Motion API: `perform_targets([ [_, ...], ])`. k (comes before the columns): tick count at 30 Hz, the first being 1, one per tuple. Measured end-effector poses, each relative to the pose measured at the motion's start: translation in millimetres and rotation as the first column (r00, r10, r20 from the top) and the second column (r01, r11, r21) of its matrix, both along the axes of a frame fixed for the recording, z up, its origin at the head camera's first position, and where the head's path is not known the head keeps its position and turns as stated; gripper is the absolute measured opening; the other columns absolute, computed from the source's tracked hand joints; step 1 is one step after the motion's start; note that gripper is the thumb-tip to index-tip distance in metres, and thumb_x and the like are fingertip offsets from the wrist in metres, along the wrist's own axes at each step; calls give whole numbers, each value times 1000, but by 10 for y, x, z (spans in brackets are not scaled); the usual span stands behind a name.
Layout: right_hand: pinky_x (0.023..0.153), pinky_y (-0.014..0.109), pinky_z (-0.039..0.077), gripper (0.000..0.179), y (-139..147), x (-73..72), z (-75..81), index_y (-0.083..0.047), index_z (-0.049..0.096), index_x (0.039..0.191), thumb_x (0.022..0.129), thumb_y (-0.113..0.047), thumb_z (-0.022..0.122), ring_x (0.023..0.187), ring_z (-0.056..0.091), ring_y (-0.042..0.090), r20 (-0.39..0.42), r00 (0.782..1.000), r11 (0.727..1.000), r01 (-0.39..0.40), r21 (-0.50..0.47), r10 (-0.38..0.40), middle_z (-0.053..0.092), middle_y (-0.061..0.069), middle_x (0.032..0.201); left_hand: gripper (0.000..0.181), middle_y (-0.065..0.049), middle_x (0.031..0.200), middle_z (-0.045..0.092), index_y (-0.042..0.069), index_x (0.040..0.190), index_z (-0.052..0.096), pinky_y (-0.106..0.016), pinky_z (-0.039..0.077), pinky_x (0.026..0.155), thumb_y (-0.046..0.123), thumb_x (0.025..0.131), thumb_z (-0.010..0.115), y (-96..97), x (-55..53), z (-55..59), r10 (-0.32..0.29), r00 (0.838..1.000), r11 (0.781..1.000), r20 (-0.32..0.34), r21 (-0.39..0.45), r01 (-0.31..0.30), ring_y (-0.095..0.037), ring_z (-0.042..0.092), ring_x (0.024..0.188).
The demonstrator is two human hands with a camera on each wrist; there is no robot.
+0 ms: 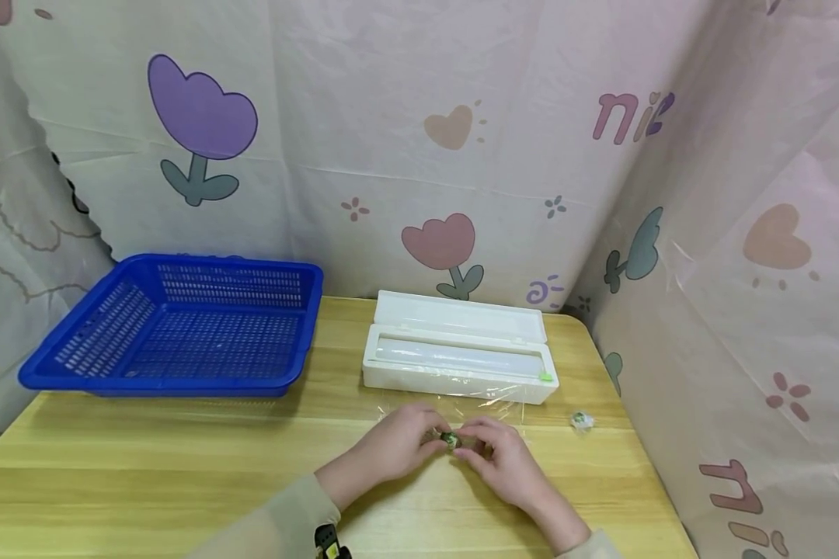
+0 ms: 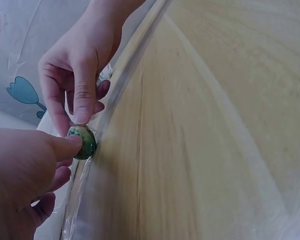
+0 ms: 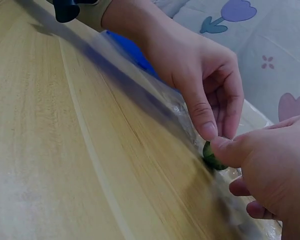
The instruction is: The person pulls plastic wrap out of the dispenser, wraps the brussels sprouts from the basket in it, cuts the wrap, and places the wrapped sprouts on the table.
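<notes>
A small, shiny, rounded object, mottled dark and light green, is between my two hands just in front of the white box. My left hand pinches it from the left, its thumb lying on the object's face in the left wrist view. From the right, my right hand also pinches it between thumb and fingers. Clear cling film spreads from the box towards the hands, around and under the object. Its exact wrapping is hard to make out.
The open white cling film box holds a film roll and a green slider. A small film-wrapped piece lies near the table's right edge. A blue plastic basket stands at the back left, before a patterned curtain.
</notes>
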State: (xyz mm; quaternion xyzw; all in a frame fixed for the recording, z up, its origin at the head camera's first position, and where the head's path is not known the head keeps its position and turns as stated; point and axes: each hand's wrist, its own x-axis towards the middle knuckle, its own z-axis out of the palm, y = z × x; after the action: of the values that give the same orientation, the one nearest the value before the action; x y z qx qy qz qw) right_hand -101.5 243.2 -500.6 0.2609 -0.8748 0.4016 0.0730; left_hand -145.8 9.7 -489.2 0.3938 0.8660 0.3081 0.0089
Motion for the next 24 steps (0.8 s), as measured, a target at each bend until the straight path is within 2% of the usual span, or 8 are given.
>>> perform_targets([
  [4, 64, 25, 56, 25, -22, -17, 11, -10, 79, 113, 89, -6, 85, 76, 62, 4, 15, 1000, 1000, 26, 13, -26, 73, -6, 105, 20, 4, 109, 73, 12, 116, 77, -23, 56, 85, 22, 98, 79, -3, -12, -13, 10, 998, 1000, 56, 28, -11, -7, 66, 95],
  [11, 54, 25, 50, 19, -52, -73, 37, -14, 78, 112, 94, -8, 81, 65, 58, 5, 106, 985, 991, 131, 28, -133, 70, -6, 84, 23, 5, 104, 74, 13, 116, 75, -24, 56, 84, 20, 95, 82, 26, -47, -34, 26, 997, 999, 68, 35, -28, -7, 67, 93],
  [13, 51, 25, 48, 16, -57, -99, 40, -16, 78, 110, 95, -9, 80, 62, 56, 5, 118, 982, 989, 148, 30, -151, 70, -8, 83, 23, 7, 102, 74, 14, 115, 76, -25, 57, 83, 21, 95, 83, 39, -62, -35, 37, 997, 999, 72, 32, -40, -6, 67, 92],
  [16, 51, 24, 47, 14, -60, -136, 34, -16, 80, 109, 96, -9, 79, 60, 54, 4, 78, 986, 988, 145, 43, -148, 70, -10, 84, 21, 8, 100, 74, 14, 115, 78, -27, 56, 82, 22, 96, 82, 55, -84, -30, 60, 996, 998, 61, 13, -61, -6, 66, 91],
  [19, 55, 23, 48, 15, -65, -162, 24, -13, 80, 108, 95, -7, 80, 65, 54, 2, 14, 991, 990, 136, 48, -137, 70, -10, 93, 22, 9, 97, 72, 13, 115, 78, -28, 56, 80, 24, 97, 81, 68, -102, -16, 78, 995, 997, 58, -7, -77, -6, 63, 89],
  [24, 58, 23, 50, 23, -87, -171, 18, -9, 79, 109, 88, -3, 85, 68, 55, 2, -70, 990, 992, 123, 41, -120, 69, -4, 106, 22, 10, 93, 66, 12, 116, 78, -26, 55, 78, 26, 99, 78, 92, -119, 0, 106, 994, 993, 41, -56, -103, -5, 58, 84],
])
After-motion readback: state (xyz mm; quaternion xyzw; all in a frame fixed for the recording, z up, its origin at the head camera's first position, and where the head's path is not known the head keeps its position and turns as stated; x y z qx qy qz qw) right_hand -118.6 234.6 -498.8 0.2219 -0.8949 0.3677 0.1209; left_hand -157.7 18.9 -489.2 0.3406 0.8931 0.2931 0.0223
